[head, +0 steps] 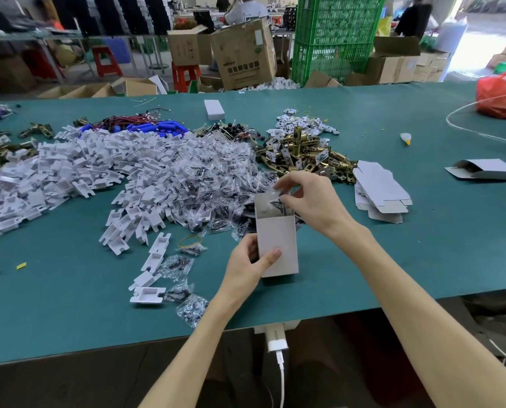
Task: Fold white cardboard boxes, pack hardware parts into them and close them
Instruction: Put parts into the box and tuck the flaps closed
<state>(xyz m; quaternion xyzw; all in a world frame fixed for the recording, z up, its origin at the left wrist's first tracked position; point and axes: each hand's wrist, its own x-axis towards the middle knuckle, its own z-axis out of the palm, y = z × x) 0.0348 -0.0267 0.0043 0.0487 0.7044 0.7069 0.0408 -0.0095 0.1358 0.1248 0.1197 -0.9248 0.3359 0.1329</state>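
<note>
A white cardboard box (276,242) stands upright on the green table (393,260), its top open. My left hand (247,267) grips its lower part, thumb across the front face. My right hand (307,198) is over the open top and pinches a clear bag of screws (275,201) at the box mouth. Flat unfolded box blanks (381,191) lie stacked to the right. A pile of brass latch parts (304,154) sits behind the box.
A big heap of white plastic trays (78,172) and screw bags (210,172) covers the left and middle. A folded box (214,109) lies far back, another open one (485,169) at right. A red bag (500,97) and glue bottle (405,138) sit far right.
</note>
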